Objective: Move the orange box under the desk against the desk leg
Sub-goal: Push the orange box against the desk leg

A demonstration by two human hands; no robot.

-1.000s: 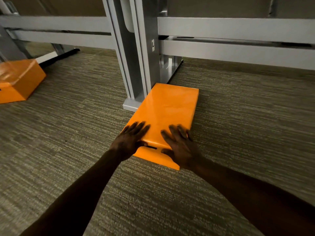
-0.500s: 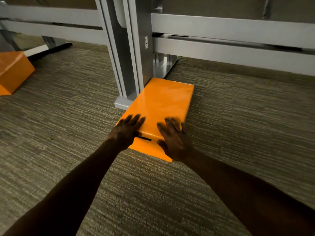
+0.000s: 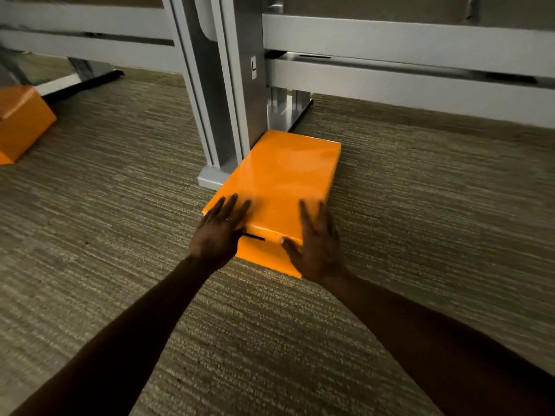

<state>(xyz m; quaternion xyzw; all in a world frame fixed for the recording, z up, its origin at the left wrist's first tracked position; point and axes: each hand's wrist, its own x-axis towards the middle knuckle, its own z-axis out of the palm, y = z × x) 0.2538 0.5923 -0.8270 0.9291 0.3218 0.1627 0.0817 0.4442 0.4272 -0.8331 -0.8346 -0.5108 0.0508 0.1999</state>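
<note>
A flat glossy orange box (image 3: 285, 175) lies on the carpet, its long left side against the grey metal desk leg (image 3: 231, 85) and the leg's foot (image 3: 211, 178). A dark slot shows on the box's near face. My left hand (image 3: 219, 235) rests flat on the box's near left corner, fingers spread. At the near right corner, my right hand (image 3: 315, 247) has its fingers apart along the right edge and its thumb on the near face. Neither hand grips the box.
A second orange box (image 3: 21, 124) sits on the carpet at far left. Grey horizontal crossbars (image 3: 405, 40) run behind the leg on both sides. Another desk foot (image 3: 78, 82) stands at the back left. Striped carpet covers the floor.
The box has slid a little farther in along the desk leg. My right hand has shifted from the middle of the near edge to the right corner. The left hand stays on the left corner.
</note>
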